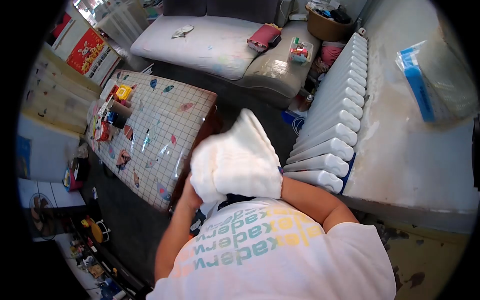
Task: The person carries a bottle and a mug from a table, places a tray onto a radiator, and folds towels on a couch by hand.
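Observation:
A thick white cloth (235,165), folded in layers with one corner pointing up, is held in front of my chest. Its upper left part is slightly blurred. My left hand (192,194) grips the cloth's lower left side, its fingers mostly hidden by the fabric. On the other side, my right forearm (305,197) runs up to the cloth's lower right edge, and the hand itself is covered by the folds. A bit of dark fabric (235,199) shows just below the cloth.
To the left stands a table (155,125) with a checked, fish-patterned cover and clutter at its far end. A white radiator (332,132) lines the right wall. Ahead is a sofa (200,47) bearing a red bag (264,38) and a clear box (300,51).

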The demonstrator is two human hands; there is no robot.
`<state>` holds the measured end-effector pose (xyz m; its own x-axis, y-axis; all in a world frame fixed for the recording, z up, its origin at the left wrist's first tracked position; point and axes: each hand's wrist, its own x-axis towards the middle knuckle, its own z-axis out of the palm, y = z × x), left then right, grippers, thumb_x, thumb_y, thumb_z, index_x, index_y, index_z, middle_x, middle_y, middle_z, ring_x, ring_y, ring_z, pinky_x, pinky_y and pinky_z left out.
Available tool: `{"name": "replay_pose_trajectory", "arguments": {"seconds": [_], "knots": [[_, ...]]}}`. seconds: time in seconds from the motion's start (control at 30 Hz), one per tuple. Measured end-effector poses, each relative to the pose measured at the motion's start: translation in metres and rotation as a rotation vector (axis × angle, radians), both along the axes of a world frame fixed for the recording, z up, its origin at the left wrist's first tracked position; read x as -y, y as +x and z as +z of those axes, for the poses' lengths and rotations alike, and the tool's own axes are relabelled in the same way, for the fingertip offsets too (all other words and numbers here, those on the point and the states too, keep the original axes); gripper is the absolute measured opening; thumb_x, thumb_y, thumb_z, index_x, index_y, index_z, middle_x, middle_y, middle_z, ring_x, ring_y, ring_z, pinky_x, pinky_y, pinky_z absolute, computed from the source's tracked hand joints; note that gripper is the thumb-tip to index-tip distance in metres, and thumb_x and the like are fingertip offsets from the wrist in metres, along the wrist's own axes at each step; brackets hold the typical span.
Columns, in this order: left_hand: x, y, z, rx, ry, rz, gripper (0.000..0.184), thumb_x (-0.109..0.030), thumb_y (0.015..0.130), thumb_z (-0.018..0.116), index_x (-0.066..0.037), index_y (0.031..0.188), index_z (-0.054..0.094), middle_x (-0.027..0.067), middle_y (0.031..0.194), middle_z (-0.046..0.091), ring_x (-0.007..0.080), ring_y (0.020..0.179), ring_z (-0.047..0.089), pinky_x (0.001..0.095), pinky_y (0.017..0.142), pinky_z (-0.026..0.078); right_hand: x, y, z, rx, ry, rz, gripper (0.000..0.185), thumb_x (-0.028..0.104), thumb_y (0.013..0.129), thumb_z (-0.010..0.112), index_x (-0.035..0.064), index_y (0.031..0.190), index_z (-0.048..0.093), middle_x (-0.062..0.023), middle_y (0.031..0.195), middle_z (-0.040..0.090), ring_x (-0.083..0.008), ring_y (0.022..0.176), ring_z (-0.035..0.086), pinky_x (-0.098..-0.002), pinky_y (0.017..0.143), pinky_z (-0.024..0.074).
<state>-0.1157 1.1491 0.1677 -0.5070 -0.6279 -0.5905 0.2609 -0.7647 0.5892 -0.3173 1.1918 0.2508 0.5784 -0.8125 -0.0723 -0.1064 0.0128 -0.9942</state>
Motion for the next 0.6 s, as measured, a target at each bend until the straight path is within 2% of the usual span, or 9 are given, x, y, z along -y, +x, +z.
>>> {"name": "replay_pose_trajectory", "arguments": {"seconds": [0.07,0.1,0.2,0.27,0.3,0.37,0.43,0.53,0.6], "knots": [[-0.010,0.006,0.002,-0.171,0.271,0.058,0.046,-0.046,0.088,0.034,-0.014,0.118,0.048,0.0020,0.116,0.053,0.0196,0.105,0.050,0.0367,0.089,0.039,0.014,-0.002,-0.003,-0.118,-0.112,0.003,0.029,0.024,0.078,0.056,0.0042,0.099,0.052,-0.0101,0.087,0.056,-0.0202,0.084,0.055,-0.0289,0.074,0.0443],[-0.007,0.009,0.002,-0.127,0.257,0.077,0.049,-0.050,0.087,0.031,-0.017,0.120,0.047,-0.0005,0.117,0.052,0.0198,0.107,0.048,0.0374,0.091,0.036,0.025,-0.003,-0.003,-0.181,-0.178,0.005,0.028,0.024,0.079,0.056,0.0050,0.099,0.052,-0.0097,0.087,0.056,-0.0197,0.083,0.054,-0.0285,0.074,0.0440],[0.014,-0.002,0.033,-0.044,0.077,0.104,0.053,-0.049,0.086,0.035,-0.010,0.121,0.044,0.0033,0.117,0.051,0.0206,0.106,0.048,0.0383,0.089,0.036,0.064,-0.007,0.008,-0.399,-0.380,-0.028,0.026,0.024,0.080,0.053,0.0073,0.100,0.051,-0.0084,0.086,0.055,-0.0183,0.082,0.053,-0.0273,0.074,0.0431],[0.033,-0.001,0.038,0.053,-0.127,0.015,0.049,-0.042,0.085,0.044,-0.005,0.117,0.047,0.0061,0.112,0.053,0.0189,0.100,0.051,0.0351,0.086,0.039,0.096,-0.010,0.024,-0.454,-0.361,-0.101,0.024,0.018,0.078,0.056,0.0068,0.098,0.052,-0.0078,0.084,0.054,-0.0181,0.081,0.053,-0.0272,0.074,0.0429],[0.045,-0.003,0.040,0.104,-0.226,-0.027,0.048,-0.038,0.085,0.049,-0.002,0.115,0.048,0.0075,0.110,0.055,0.0181,0.098,0.053,0.0335,0.084,0.040,0.114,-0.011,-0.003,-0.251,-0.324,-0.159,0.023,0.017,0.077,0.055,0.0075,0.098,0.051,-0.0082,0.084,0.054,-0.0197,0.081,0.054,-0.0283,0.073,0.0435],[0.078,-0.019,0.051,0.326,-0.242,0.009,0.040,-0.028,0.082,0.056,0.000,0.110,0.051,0.0084,0.102,0.057,0.0162,0.091,0.055,0.0300,0.080,0.043,0.152,-0.028,-0.021,0.353,0.043,-0.195,0.026,0.013,0.075,0.057,0.0079,0.099,0.051,-0.0113,0.090,0.055,-0.0221,0.086,0.056,-0.0325,0.074,0.0449],[0.114,-0.048,0.059,0.393,-0.237,0.168,0.028,-0.013,0.079,0.060,0.002,0.102,0.056,0.0082,0.091,0.061,0.0136,0.081,0.058,0.0267,0.073,0.046,0.188,-0.064,-0.029,0.610,0.338,-0.118,0.029,0.015,0.077,0.056,0.0076,0.104,0.051,-0.0112,0.099,0.054,-0.0212,0.092,0.054,-0.0323,0.079,0.0433],[0.177,-0.092,0.065,0.338,-0.330,0.336,0.029,-0.012,0.079,0.060,0.003,0.102,0.055,0.0090,0.094,0.060,0.0139,0.081,0.058,0.0276,0.072,0.046,0.247,-0.127,-0.045,0.987,0.815,-0.013,0.034,0.017,0.080,0.054,0.0072,0.112,0.050,-0.0111,0.112,0.052,-0.0198,0.101,0.052,-0.0321,0.087,0.0409],[0.225,-0.127,0.074,0.391,-0.326,0.439,0.030,-0.014,0.079,0.059,0.004,0.103,0.053,0.0100,0.097,0.059,0.0155,0.084,0.058,0.0274,0.074,0.046,0.278,-0.160,-0.087,1.042,1.065,-0.036,0.035,0.020,0.084,0.050,0.0066,0.116,0.048,-0.0098,0.118,0.050,-0.0193,0.105,0.051,-0.0335,0.091,0.0393]]}}
